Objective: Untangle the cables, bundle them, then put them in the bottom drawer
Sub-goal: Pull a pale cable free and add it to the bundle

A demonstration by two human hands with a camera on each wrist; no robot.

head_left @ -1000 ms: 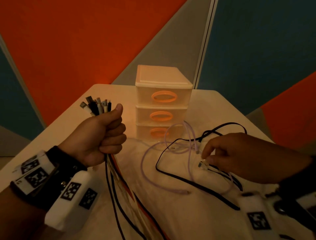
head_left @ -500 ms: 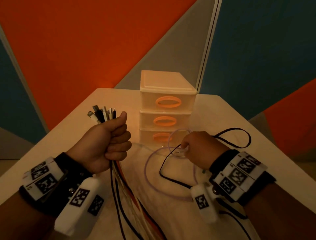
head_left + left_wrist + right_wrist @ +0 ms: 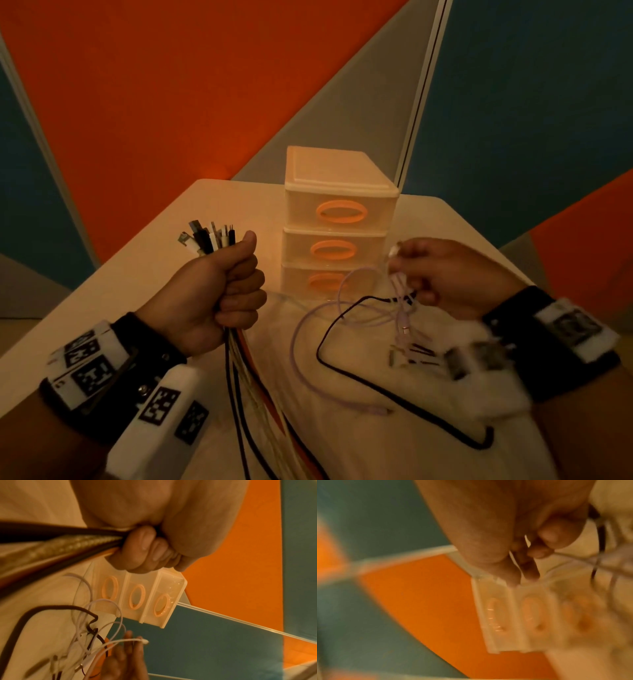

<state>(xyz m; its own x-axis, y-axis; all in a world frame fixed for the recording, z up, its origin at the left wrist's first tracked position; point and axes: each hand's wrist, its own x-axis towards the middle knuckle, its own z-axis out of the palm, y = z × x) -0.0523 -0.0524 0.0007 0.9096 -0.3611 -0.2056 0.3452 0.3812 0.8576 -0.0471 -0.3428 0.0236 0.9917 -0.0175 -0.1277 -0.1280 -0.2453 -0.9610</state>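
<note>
Right hand (image 3: 442,274) has lifted the pale lilac cable's (image 3: 346,305) plug end.
Pinched at fingertips; left hand (image 3: 219,291) stays fisted round the gathered cable bundle (image 3: 246,383), awaiting it.

Plastics, braid and bare metal under warm, dim light.
Translucent, glossy plastic on the drawer unit (image 3: 337,219), with smooth orange plastic handle rings (image 3: 341,211). Matt, pale and smooth across the table (image 3: 219,205). Woven, rough-looking braid on one pale cable (image 3: 56,546) among smooth rubbery black ones. Shiny metal tips on the connectors (image 3: 209,236). Soft, smooth lilac sheath on the loose cable (image 3: 308,373), matt black on the cord (image 3: 394,397) beside it.
</note>
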